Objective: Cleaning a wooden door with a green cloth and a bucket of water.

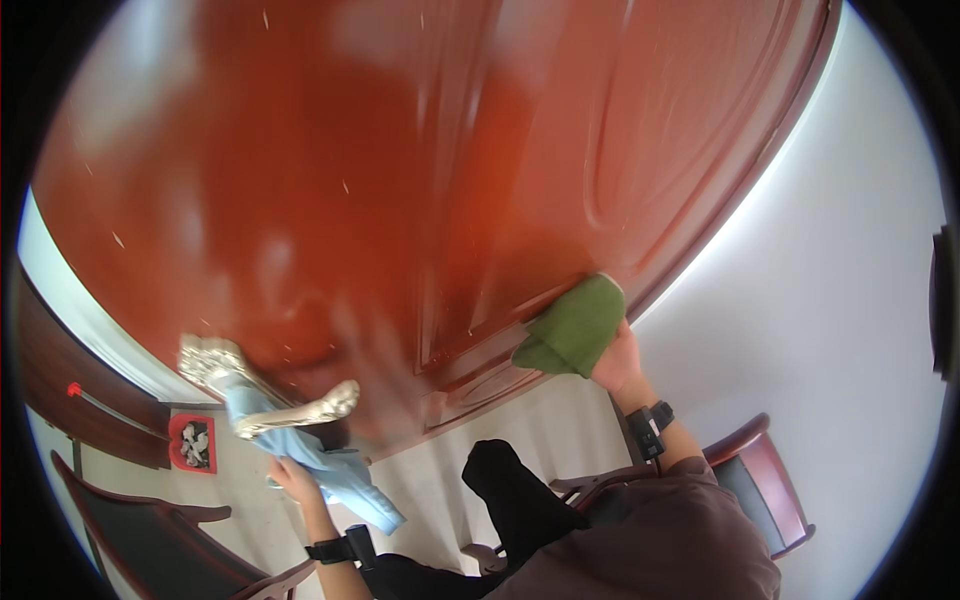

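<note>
A reddish-brown wooden door [360, 195] with moulded panels fills the upper view. On its left edge is an ornate gold-coloured door handle [300, 414]. A light blue cloth [315, 465] runs behind the lever and up to the handle's plate, its loose end hanging down. My left hand [296, 480] grips this cloth below the lever. At the right, my right hand [621, 360] holds a folded green cloth [574, 330] flat against the door's panel moulding. The cloth hides most of its fingers.
Dark wooden chairs stand at lower left [157, 540] and lower right [761, 487]. A white wall [817, 315] borders the door at right. A red box or frame with a heart-shaped opening [210, 450] is at left, near a dark wooden panel [97, 420].
</note>
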Tool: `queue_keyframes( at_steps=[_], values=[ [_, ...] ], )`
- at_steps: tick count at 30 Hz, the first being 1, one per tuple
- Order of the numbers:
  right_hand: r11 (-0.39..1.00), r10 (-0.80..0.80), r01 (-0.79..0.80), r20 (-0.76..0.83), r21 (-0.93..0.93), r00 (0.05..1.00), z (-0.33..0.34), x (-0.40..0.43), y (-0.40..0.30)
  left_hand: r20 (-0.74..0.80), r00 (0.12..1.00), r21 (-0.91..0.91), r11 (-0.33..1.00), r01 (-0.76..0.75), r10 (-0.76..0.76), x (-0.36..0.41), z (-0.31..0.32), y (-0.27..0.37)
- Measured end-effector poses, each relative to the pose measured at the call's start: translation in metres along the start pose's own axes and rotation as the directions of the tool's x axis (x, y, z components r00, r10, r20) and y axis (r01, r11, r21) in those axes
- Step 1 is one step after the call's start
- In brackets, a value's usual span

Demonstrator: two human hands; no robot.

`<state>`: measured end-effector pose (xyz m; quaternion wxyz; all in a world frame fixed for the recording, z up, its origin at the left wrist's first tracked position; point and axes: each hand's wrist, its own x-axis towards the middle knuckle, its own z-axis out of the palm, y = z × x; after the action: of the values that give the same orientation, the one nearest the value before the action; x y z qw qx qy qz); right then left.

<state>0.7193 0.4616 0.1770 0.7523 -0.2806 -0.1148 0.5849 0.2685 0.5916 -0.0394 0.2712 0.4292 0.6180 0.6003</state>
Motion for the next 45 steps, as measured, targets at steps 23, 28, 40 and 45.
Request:
queue_keyframes(
  at_steps=[23,28,40,45],
  values=[
    [0.745,0.667,-0.597,0.381,-0.299,0.641,0.349,-0.119,0.133,0.874,0.405,-0.175,0.604,0.777,-0.268,0.012,-0.195,0.36],
    [0.683,0.73,-0.608,0.413,-0.405,0.545,0.368,-0.134,0.14,0.756,0.614,-0.287,0.729,0.621,-0.226,0.001,-0.229,0.384],
    [0.552,0.815,-0.742,0.434,-0.381,0.384,0.408,-0.165,0.146,0.805,0.487,-0.301,0.475,0.827,-0.338,-0.044,-0.282,0.407],
    [0.47,0.848,-0.801,0.441,-0.371,0.294,0.404,-0.171,0.144,0.892,0.404,-0.321,0.347,0.881,-0.2,-0.071,-0.273,0.401]
  ],
)
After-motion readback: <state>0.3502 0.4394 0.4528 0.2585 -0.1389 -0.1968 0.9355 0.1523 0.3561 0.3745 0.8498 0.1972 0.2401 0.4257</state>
